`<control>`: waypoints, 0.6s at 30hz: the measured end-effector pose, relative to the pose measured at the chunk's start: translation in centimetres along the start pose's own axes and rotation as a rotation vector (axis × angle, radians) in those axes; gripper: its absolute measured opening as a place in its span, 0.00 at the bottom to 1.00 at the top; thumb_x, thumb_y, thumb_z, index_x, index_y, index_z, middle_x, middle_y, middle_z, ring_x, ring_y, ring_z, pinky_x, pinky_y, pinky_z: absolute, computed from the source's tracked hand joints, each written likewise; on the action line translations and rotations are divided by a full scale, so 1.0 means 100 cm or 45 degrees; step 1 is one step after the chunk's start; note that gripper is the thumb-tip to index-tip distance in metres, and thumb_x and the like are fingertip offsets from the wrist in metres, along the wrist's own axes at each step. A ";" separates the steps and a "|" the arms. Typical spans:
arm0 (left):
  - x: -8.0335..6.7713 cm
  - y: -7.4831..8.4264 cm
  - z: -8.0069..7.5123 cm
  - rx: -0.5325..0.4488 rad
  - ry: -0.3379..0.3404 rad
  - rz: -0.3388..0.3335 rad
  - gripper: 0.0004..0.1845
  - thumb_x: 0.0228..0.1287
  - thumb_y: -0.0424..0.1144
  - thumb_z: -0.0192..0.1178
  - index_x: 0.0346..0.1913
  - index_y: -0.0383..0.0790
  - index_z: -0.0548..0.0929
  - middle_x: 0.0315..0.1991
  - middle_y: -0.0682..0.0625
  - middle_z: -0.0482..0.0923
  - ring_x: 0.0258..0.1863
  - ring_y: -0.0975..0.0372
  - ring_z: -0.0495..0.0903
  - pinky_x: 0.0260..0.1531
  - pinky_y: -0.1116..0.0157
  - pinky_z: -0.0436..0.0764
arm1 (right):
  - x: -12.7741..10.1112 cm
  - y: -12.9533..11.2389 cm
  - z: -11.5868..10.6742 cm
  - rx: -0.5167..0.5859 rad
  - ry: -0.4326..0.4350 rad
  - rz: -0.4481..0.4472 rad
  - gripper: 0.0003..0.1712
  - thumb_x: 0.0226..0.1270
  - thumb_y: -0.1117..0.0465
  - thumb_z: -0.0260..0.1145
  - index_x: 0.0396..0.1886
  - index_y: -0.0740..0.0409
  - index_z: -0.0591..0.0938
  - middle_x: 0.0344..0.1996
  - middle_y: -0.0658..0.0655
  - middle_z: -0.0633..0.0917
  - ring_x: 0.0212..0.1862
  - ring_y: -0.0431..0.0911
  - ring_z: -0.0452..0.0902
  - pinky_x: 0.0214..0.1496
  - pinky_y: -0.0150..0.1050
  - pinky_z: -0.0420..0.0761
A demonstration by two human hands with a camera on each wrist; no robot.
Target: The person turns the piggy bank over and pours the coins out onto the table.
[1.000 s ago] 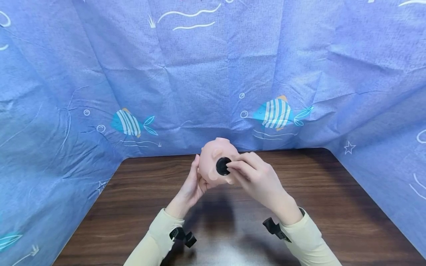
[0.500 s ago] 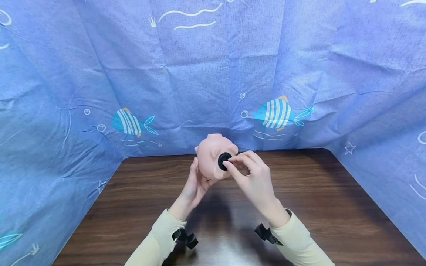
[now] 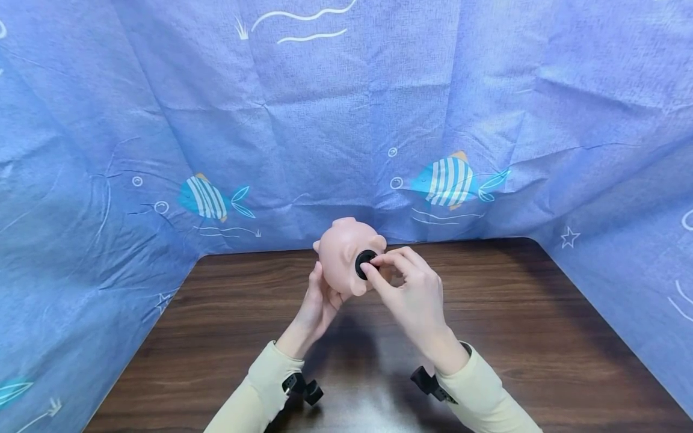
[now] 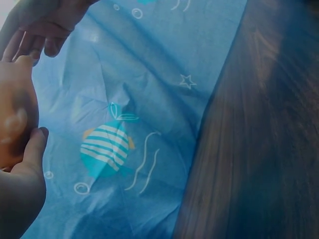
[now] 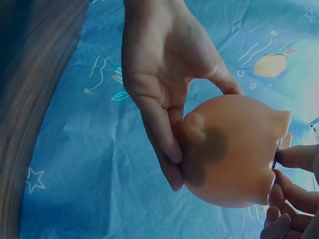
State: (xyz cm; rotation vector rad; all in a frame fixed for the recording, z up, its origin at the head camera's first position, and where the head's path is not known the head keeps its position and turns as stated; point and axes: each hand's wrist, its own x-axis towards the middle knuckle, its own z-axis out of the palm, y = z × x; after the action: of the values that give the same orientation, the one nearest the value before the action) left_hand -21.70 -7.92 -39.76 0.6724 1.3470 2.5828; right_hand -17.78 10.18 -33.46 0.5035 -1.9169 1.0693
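Draping three sides of one wooden tabletop (image 3: pixel 541 337), a blue fish-print cloth (image 3: pixel 271 120) backs one pink piggy bank (image 3: pixel 342 255), held in the air just above the far edge near its middle. The left hand (image 3: pixel 314 307) cups the bank from below, its fingers (image 5: pixel 164 139) curled round the body. The right hand (image 3: pixel 414 297) pinches the one black plug (image 3: pixel 364 263) in the bank's belly between thumb and fingers.

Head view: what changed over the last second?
The piggy bank was lifted slightly and tipped a little further away, its feet less visible. The right hand rose with it, fingertips pinching the black plug throughout; the wrist turned slightly. The left hand went on cupping the bank from the left. Nothing was let go. Table and blue cloth unchanged.
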 end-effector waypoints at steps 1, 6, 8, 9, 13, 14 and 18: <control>0.000 0.000 0.000 0.014 -0.003 0.013 0.35 0.73 0.68 0.47 0.69 0.47 0.65 0.60 0.56 0.75 0.54 0.66 0.80 0.54 0.68 0.80 | 0.000 -0.001 0.000 0.005 -0.005 0.006 0.06 0.58 0.57 0.79 0.33 0.51 0.90 0.30 0.43 0.84 0.27 0.35 0.79 0.29 0.27 0.77; 0.000 -0.001 -0.002 0.061 -0.008 0.096 0.30 0.73 0.66 0.49 0.66 0.52 0.70 0.59 0.57 0.76 0.54 0.66 0.78 0.52 0.69 0.80 | 0.001 -0.001 -0.001 0.054 -0.044 0.064 0.05 0.58 0.60 0.79 0.34 0.52 0.90 0.31 0.43 0.83 0.28 0.36 0.79 0.29 0.27 0.78; 0.000 -0.001 -0.002 0.074 -0.020 0.133 0.26 0.75 0.64 0.49 0.65 0.53 0.73 0.59 0.58 0.77 0.54 0.66 0.78 0.52 0.69 0.79 | 0.002 -0.001 -0.001 0.083 -0.064 0.108 0.05 0.59 0.60 0.78 0.33 0.52 0.89 0.31 0.43 0.83 0.29 0.36 0.79 0.30 0.27 0.78; 0.000 -0.001 -0.003 0.081 -0.025 0.150 0.24 0.75 0.63 0.50 0.63 0.53 0.75 0.58 0.58 0.77 0.53 0.66 0.78 0.51 0.69 0.79 | 0.002 -0.001 -0.001 0.096 -0.073 0.130 0.05 0.58 0.61 0.78 0.33 0.52 0.89 0.31 0.43 0.83 0.29 0.37 0.79 0.30 0.27 0.78; 0.000 -0.002 -0.005 0.114 -0.037 0.221 0.20 0.76 0.56 0.52 0.60 0.50 0.77 0.54 0.57 0.79 0.51 0.66 0.78 0.49 0.69 0.79 | 0.002 0.001 0.000 0.148 -0.100 0.213 0.04 0.58 0.63 0.77 0.33 0.53 0.89 0.31 0.42 0.83 0.30 0.39 0.77 0.31 0.26 0.77; 0.000 -0.003 -0.006 0.119 -0.033 0.236 0.20 0.75 0.55 0.53 0.60 0.49 0.77 0.53 0.56 0.79 0.49 0.66 0.78 0.49 0.69 0.79 | 0.002 0.002 0.000 0.158 -0.104 0.226 0.04 0.58 0.63 0.76 0.33 0.53 0.89 0.31 0.42 0.83 0.30 0.39 0.77 0.31 0.26 0.76; 0.001 -0.005 -0.006 0.127 -0.021 0.243 0.21 0.73 0.57 0.56 0.59 0.49 0.77 0.51 0.57 0.79 0.48 0.67 0.78 0.47 0.70 0.79 | 0.001 0.003 0.002 0.177 -0.104 0.225 0.05 0.57 0.66 0.75 0.33 0.53 0.88 0.32 0.43 0.83 0.29 0.40 0.75 0.29 0.27 0.75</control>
State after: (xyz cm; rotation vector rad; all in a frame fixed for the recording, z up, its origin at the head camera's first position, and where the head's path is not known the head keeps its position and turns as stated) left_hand -22.07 -8.03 -40.41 0.8763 1.4819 2.6611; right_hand -18.13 10.23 -33.60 0.4675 -1.9960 1.3213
